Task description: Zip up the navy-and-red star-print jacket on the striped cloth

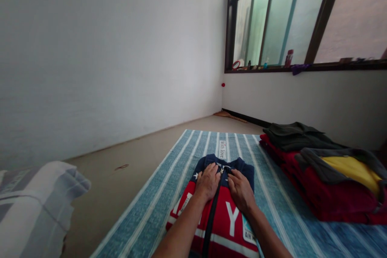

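A red and navy zip-up jacket (222,221) lies front side up on a striped blue sheet (151,193), its collar pointing away from me. It bears white lettering, white stars and a dark zipper (211,217) down the middle. My left hand (208,180) rests on the navy upper part, left of the zipper, fingers stretched towards the collar. Opposite it, my right hand (241,189) lies on the right side of the chest with its fingertips near the zipper. Both palms face down on the cloth, and neither hand grasps anything I can see. My forearms cover part of the jacket's sides.
At the right stand stacked clothes: a dark green garment (298,135), red fabric (329,201) and a grey and yellow piece (350,169). A grey and white bundle (39,205) is at the lower left. Small items, including a pink bottle (289,58), line the windowsill.
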### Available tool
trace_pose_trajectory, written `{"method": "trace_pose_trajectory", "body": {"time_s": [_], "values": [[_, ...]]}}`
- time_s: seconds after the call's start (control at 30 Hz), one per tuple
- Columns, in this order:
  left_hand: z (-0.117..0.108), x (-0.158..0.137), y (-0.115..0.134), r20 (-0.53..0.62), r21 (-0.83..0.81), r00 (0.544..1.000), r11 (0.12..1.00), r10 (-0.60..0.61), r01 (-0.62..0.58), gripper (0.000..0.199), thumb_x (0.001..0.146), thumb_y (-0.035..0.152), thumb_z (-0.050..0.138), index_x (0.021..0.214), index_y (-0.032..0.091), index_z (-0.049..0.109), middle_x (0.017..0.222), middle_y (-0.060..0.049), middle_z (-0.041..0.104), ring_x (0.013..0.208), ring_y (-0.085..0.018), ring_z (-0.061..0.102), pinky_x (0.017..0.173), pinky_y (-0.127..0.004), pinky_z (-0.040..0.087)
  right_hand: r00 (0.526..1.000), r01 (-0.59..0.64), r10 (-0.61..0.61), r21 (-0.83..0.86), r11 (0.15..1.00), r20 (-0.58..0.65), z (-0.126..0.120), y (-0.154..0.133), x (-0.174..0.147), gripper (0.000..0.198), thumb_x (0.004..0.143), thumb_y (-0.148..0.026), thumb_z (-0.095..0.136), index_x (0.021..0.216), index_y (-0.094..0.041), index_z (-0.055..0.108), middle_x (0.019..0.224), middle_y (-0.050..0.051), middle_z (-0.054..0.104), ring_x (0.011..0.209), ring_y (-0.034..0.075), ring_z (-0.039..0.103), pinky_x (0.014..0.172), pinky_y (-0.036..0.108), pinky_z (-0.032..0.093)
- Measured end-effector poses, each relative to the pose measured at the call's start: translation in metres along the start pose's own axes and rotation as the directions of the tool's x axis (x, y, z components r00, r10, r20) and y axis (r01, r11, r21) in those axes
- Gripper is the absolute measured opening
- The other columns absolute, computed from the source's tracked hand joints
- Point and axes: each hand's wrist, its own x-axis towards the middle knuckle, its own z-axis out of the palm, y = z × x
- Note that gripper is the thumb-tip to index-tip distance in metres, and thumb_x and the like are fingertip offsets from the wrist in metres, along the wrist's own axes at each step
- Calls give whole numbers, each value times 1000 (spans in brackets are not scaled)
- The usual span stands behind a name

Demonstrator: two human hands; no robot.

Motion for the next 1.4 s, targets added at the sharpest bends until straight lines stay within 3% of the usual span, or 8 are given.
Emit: {"method": "trace_pose_trajectory", "body": {"time_s": [1.4], "values": [[-2, -3, 3, -7, -34, 1000, 999, -8, 8, 47, 95, 29, 30, 138, 18, 45, 149, -6, 38, 138, -18, 31, 113, -46, 27, 999, 23, -22, 23, 999, -39, 5, 6, -3, 46, 94, -31, 32, 107, -12, 71, 122, 14, 62, 119, 26, 53, 106, 42, 38]]}}
